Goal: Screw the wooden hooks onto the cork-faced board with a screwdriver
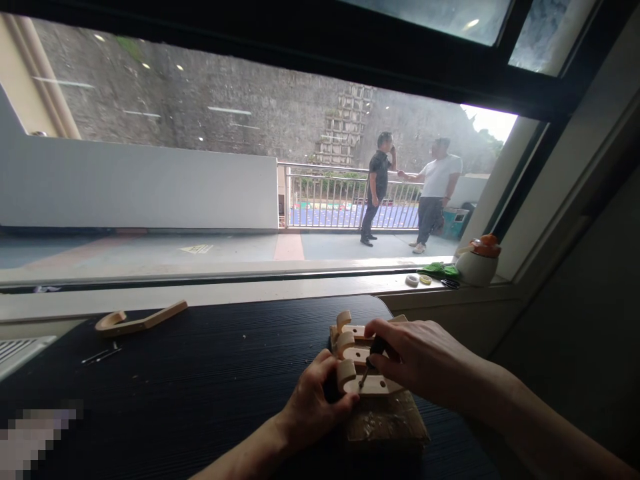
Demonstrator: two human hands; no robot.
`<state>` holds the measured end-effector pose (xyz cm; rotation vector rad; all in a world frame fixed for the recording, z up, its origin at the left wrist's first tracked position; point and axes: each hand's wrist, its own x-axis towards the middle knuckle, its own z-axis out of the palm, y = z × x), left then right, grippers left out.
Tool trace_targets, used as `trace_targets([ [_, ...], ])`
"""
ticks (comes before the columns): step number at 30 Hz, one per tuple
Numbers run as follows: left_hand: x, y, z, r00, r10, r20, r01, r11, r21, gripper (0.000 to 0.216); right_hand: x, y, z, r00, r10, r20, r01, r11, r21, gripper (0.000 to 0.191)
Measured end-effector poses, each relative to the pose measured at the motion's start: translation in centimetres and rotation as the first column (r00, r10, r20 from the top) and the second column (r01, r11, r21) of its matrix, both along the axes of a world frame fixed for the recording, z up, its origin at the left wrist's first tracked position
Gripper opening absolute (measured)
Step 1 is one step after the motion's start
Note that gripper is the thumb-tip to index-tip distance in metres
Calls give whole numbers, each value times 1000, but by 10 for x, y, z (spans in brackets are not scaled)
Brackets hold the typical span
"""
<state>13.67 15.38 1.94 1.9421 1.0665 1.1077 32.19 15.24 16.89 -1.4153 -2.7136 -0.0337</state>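
Observation:
My right hand [417,350] is closed around the dark handle of a screwdriver [365,375]. Its shaft slants down to a hole near the curl of the nearest wooden hook [373,385]. That hook lies with two more wooden hooks [361,355] side by side on a block [387,423] that looks wrapped in clear film or tape. My left hand [315,397] steadies the nearest hook from the left, thumb at its front edge and fingers behind its curl. Whether a screw sits under the screwdriver tip is too small to tell.
A loose wooden hook [143,321] and a few screws [103,353] lie on the left of the black table [215,373]. On the sill are tape rolls [419,281], a green cloth [439,269] and a white pot [477,267]. Two people stand outside the window.

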Motion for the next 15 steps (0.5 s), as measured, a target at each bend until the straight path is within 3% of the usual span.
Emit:
trace_targets([
  [5, 0, -1, 0, 1000, 13, -17, -13, 1000, -2, 14, -1, 1, 0, 999, 46, -22, -46, 999, -26, 16],
  [15, 1, 0, 3, 1000, 8, 6, -8, 1000, -12, 13, -1, 3, -2, 1000, -31, -5, 31, 999, -24, 23],
])
